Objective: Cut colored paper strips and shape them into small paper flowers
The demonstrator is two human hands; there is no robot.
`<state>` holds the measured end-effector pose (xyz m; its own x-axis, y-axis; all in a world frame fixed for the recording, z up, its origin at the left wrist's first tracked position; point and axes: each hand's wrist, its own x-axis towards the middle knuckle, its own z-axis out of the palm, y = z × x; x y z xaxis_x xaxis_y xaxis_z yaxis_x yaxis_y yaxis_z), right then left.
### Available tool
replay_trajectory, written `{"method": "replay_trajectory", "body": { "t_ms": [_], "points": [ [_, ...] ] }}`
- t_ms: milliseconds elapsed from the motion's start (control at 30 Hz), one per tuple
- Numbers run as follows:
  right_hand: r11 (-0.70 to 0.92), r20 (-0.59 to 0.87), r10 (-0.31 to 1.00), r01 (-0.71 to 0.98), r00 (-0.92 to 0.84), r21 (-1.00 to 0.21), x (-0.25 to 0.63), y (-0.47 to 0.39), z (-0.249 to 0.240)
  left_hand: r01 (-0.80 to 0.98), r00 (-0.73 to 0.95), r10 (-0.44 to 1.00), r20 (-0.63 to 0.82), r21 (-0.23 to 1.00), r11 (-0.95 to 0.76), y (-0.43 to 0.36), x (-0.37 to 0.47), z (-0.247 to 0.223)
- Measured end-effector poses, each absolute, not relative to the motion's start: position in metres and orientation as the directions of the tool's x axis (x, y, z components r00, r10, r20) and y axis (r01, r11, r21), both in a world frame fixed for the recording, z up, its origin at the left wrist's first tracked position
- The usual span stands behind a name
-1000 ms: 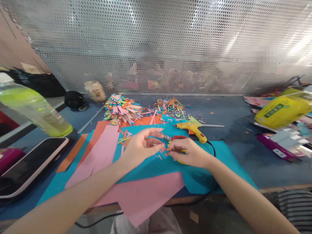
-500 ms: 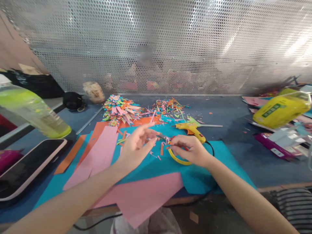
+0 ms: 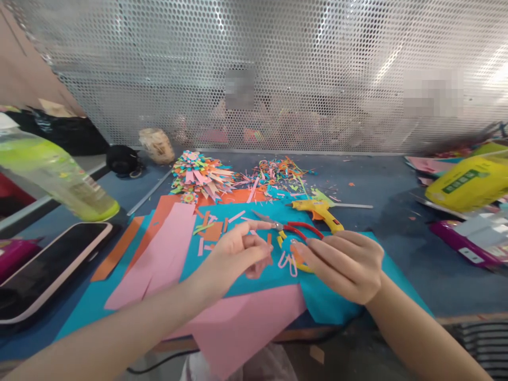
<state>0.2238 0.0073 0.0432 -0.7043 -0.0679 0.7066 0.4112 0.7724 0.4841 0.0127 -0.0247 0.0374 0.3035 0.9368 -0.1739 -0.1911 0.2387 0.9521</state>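
My left hand (image 3: 242, 251) hovers over the blue paper (image 3: 242, 283), index finger stretched out and the others loosely curled, with nothing visible held. Its index fingertip is near the pivot of red-handled scissors (image 3: 304, 227), which lie with their blades pointing left. My right hand (image 3: 345, 262) is closed in a pinch on a small paper piece with pink looped strips (image 3: 292, 266); the fingers partly hide it. Behind that piece shows a yellow curved thing, mostly covered. Small orange and pink paper strips (image 3: 212, 231) are scattered beyond my left hand.
A yellow glue gun (image 3: 319, 209) lies behind the scissors. Farther back are a layered paper-strip cone (image 3: 202, 177) and paper scraps (image 3: 281, 169). Pink sheets (image 3: 169, 254), a phone (image 3: 51, 270) and a bottle (image 3: 59, 180) are leftward; a yellow package (image 3: 472, 182) stands right.
My right hand has moved right and nearer to me, and the scissors and the pink looped strips now show. My left hand has shifted slightly right, its index finger stretched out.
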Motion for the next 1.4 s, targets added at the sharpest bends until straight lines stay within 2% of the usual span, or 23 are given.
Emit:
{"method": "replay_trajectory", "body": {
  "t_ms": [133, 267, 433, 1400],
  "points": [
    [0.758, 0.692, -0.115, 0.387, -0.713, 0.525, 0.2226, 0.0046, 0.0427, -0.163, 0.332, 0.936, -0.120, 0.970, 0.182, -0.0277, 0.0113, 0.0381],
    [0.775, 0.667, -0.109, 0.357, -0.737, 0.521, 0.2228, 0.0041, 0.0431, -0.117, 0.341, 0.940, 0.000, 0.992, 0.043, -0.0305, 0.0105, 0.0395],
    [0.793, 0.668, -0.112, 0.338, -0.736, 0.506, 0.2216, 0.0033, 0.0432, -0.065, 0.349, 0.936, 0.056, 0.997, -0.035, -0.0305, 0.0096, 0.0375],
    [0.804, 0.675, -0.109, 0.334, -0.730, 0.491, 0.2183, 0.0020, 0.0436, -0.019, 0.339, 0.939, 0.063, 0.998, -0.060, -0.0309, 0.0108, 0.0371]
  ]
}}
